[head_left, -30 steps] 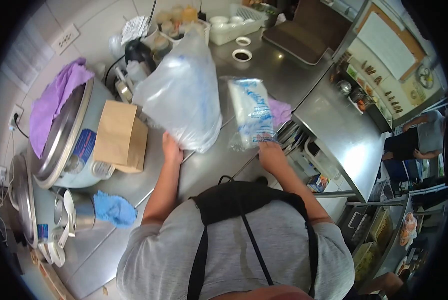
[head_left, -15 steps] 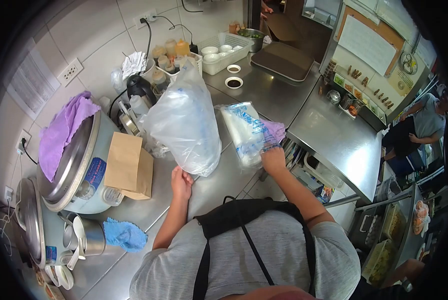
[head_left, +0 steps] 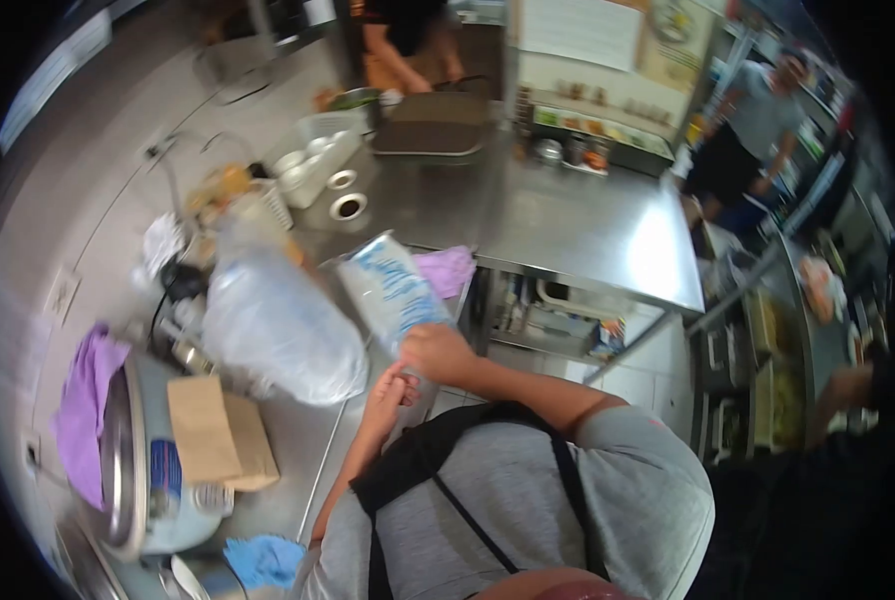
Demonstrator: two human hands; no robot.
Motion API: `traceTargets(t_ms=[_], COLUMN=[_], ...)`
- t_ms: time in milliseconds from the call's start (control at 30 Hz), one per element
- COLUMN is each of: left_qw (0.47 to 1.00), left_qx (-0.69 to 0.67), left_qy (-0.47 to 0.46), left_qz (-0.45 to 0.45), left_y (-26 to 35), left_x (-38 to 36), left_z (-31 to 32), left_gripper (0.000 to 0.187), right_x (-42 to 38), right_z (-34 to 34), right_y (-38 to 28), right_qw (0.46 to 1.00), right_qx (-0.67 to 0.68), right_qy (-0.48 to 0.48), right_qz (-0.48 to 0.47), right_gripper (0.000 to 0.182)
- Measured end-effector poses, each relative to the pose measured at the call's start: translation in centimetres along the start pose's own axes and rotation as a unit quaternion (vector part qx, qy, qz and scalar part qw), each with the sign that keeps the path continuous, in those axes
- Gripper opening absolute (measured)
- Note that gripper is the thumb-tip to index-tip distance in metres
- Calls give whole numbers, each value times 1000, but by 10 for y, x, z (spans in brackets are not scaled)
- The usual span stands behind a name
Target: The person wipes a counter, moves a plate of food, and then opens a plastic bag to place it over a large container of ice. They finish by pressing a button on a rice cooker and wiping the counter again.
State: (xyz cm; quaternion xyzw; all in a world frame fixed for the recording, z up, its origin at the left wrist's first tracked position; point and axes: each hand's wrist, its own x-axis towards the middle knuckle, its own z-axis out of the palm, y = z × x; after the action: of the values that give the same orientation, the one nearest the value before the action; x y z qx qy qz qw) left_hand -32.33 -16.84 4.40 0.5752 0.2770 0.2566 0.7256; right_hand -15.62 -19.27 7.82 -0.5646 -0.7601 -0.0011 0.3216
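Note:
My right hand grips the near end of a clear plastic pack with blue print, holding it tilted over the steel counter. My left hand has come up beside the right hand and touches the pack's lower end with its fingertips. A large clear plastic bag stands on the counter just left of both hands. The picture is blurred by head motion.
A brown paper bag leans against a rice cooker draped with a purple cloth. A purple cloth, two sauce dishes and a dark tray lie farther back. Other people stand beyond the counter.
My left hand left the big clear bag and moved right to the blue-printed pack in my right hand. The view swung upward and rightward, showing more of the kitchen.

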Motion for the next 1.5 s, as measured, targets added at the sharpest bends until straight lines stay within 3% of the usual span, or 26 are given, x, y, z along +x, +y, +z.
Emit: traceTargets(t_ms=[100,200,233,333,533,633,733,833,900,1000,1267,1400,1500], left_qw=[999,988,978,958,935,948,961,966,965,961,961,948,939], left_qx=[-14,-151,-200,-285,-352,-300,-233,-179,-148,-89,-10,-19,-3], left_qy=[-28,2,50,32,43,106,143,176,210,244,265,311,339], left_qz=[20,44,25,-7,-22,-19,-46,-68,-57,-99,-83,-61,-63], left_y=[-15,-15,-8,11,4,-1,-10,-41,-55,-43,-22,-22,-25], left_x=[13,20,15,12,16,24,39,55,63,76,119,141,147], left_z=[-14,-9,-3,0,-13,-17,-19,-27,-24,-16,-14,-14,-13], left_gripper=[41,44,49,58,43,34,26,23,23,24,20,16,15], right_x=[-6,-15,-20,-26,-30,-36,-57,-69,-81,-84,-69,-43,-37], right_z=[-4,-17,-11,-14,-18,-26,3,-18,-22,-47,-81,-92,-71], right_y=[-20,-36,-35,-45,-43,-44,-15,-3,6,13,105,188,287], right_qw=[996,979,968,907,869,855,893,903,904,865,884,872,926], right_qx=[90,195,218,342,383,412,372,332,329,320,305,275,-7], right_qy=[13,-53,-124,-244,-310,-292,-233,-230,-193,-232,-87,-31,84], right_qz=[3,13,31,14,47,117,96,144,194,309,344,405,369], right_gripper=[11,12,12,14,16,17,19,23,23,26,23,24,27])
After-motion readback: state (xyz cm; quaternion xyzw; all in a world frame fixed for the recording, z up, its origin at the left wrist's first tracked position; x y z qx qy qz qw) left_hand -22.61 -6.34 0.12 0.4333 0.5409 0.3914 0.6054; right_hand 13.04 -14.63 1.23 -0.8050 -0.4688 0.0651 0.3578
